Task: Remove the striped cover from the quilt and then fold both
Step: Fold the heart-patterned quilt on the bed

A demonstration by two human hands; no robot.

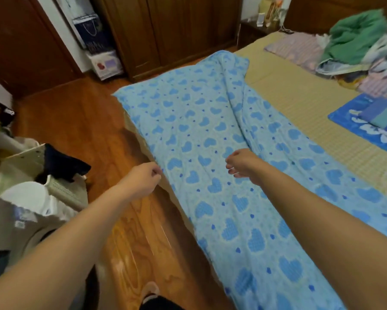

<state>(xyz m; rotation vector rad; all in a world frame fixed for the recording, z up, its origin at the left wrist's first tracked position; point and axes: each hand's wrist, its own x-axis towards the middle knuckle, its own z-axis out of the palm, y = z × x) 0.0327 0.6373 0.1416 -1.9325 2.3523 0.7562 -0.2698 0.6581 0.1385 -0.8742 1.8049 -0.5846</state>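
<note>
A light blue quilt (210, 139) with darker blue hearts lies in a long strip along the bed's left side, with a raised crease down its right part. My left hand (143, 179) is at the quilt's left edge, fingers curled and pinching the fabric there. Just above the quilt's middle, my right hand (241, 164) hovers with loosely curled fingers that hold nothing. A folded cloth with blue and teal bands (382, 115) rests on a blue mat (344, 121) at the right.
The bed has a beige woven mat (300, 104). A pile of green and pastel bedding (358, 39) sits at the far right. Wooden floor (87, 121) runs along the left, with a basket of clothes (54, 173) and wardrobes (165, 30) behind.
</note>
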